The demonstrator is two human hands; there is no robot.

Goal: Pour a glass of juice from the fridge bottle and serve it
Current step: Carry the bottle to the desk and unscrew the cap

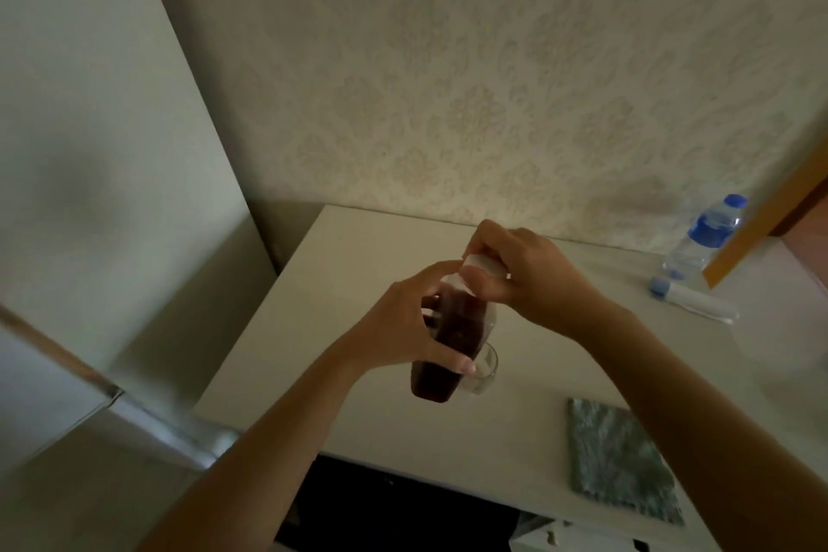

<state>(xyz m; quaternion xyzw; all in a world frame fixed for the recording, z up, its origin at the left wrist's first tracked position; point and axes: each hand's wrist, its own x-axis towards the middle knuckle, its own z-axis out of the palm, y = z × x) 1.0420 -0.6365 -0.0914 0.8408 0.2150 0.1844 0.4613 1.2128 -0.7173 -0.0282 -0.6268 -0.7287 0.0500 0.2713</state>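
Juice bottle (448,341), dark contents, held above the white table (340,327) by left hand (403,327) wrapped around its body, right hand (519,273) pinching the cap (481,262); glass (486,368) behind appears empty; opening apparently underway, pouring and serving outstanding.

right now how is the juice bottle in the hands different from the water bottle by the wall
The juice bottle holds dark red-brown liquid; the water bottle looks clear. The juice bottle is held above the table, gripped by the left hand with the right hand on its white cap; the water bottle stands untouched on the white table. The water bottle has a blue cap and label. Both are see-through and capped.
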